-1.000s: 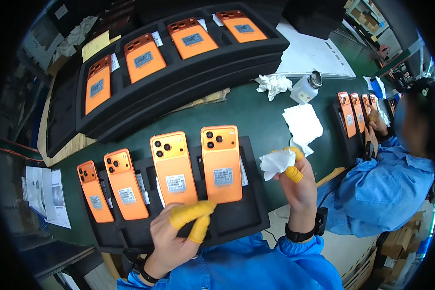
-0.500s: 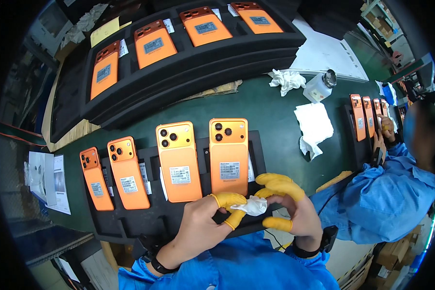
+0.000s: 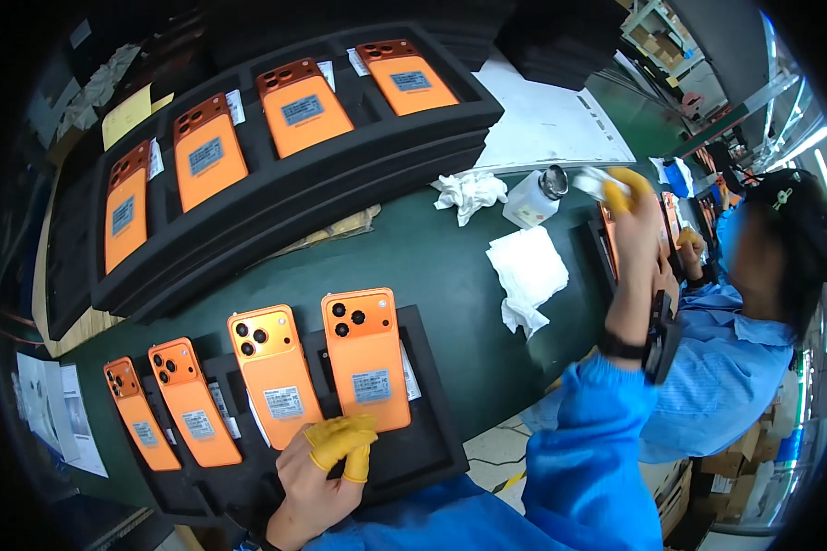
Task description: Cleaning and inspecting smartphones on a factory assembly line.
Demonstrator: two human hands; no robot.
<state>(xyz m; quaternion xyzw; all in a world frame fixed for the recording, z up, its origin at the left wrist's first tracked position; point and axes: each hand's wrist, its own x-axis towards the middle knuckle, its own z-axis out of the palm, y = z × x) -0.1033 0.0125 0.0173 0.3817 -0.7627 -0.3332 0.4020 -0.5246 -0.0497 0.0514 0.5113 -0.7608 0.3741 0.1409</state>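
Note:
My right hand [image 3: 630, 216], blurred by motion, is raised beyond the bottle's right side. Its yellow-covered fingers are closed on a small wad of white tissue [image 3: 594, 183]. Low in front of me, my left hand [image 3: 322, 468] has bent fingers in yellow finger covers, with a gap between thumb and fingers. Nothing shows in it, and its fingertips overlap the lower edge of an orange phone [image 3: 366, 354]. That phone lies back side up, with a grey label, at the right end of a black tray [image 3: 432, 413]. Beside it is another orange phone [image 3: 271, 367], and two more lie further left.
A stack of black foam trays [image 3: 340, 179] with several orange phones stands at the back left. A white bottle [image 3: 528, 200] with a dark cap stands between crumpled tissue [image 3: 469, 195] and spread tissue [image 3: 528, 271]. A co-worker in blue [image 3: 726, 367] sits close on the right.
My right hand has left my left hand and swung up and right with the tissue. My left hand has moved lower left. The whole view has shifted toward the right.

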